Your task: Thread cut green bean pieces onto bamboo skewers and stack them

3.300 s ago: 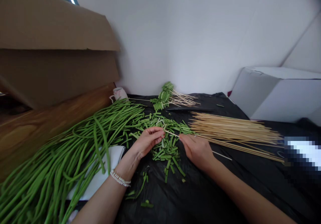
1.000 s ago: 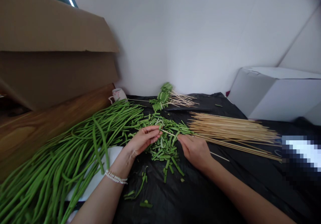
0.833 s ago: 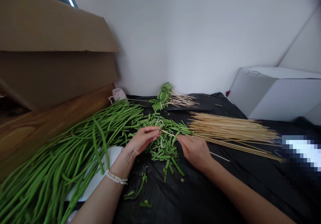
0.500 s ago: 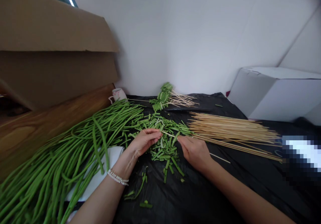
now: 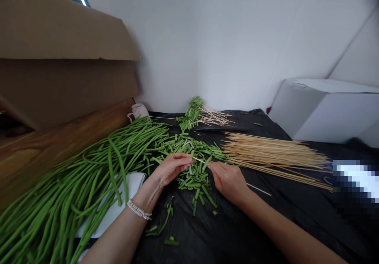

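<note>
Skewer (image 5: 199,160) slants between the two hands, above the black sheet (image 5: 189,234); the right hand (image 5: 227,179) is closed firmly round its shaft, the tail poking out behind. The left hand (image 5: 177,165) has thumb and fingertips pinched together at the tip, what they grip too small to tell. Long beans (image 5: 63,212) spread leftward, cut pieces (image 5: 194,185) lie under the hands, spare sticks (image 5: 275,153) to the right; farther back, bean-loaded sticks (image 5: 192,116) are piled
</note>
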A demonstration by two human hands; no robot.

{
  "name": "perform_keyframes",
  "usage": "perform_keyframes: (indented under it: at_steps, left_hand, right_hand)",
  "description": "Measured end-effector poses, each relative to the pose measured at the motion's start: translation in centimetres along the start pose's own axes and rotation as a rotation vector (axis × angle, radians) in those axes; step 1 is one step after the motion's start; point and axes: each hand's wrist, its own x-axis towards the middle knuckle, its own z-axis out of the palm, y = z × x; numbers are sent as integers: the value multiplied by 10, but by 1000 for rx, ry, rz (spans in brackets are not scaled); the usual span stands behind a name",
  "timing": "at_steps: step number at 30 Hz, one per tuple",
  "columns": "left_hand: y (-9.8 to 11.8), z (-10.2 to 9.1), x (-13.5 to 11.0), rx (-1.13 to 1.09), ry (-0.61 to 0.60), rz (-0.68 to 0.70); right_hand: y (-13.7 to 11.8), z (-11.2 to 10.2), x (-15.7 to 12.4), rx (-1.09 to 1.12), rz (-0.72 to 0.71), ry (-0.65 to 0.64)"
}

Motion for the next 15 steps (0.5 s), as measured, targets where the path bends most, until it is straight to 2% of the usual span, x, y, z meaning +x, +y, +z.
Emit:
perform_keyframes:
  at_steps: [3, 9, 12, 15]
  left_hand:
    - [-2, 4, -2, 23, -4, 8]
    - [-11, 17, -8, 182, -106, 21]
    - [-17, 18, -7, 246, -83, 50]
    - [-21, 18, -6, 263, -119, 45]
  right_hand:
    - [-2, 0, 0, 13, 10, -10]
    - [-6, 2, 0, 61, 18, -72]
    - [-6, 3, 0, 69, 26, -83]
    - [-7, 3, -1, 88, 16, -75]
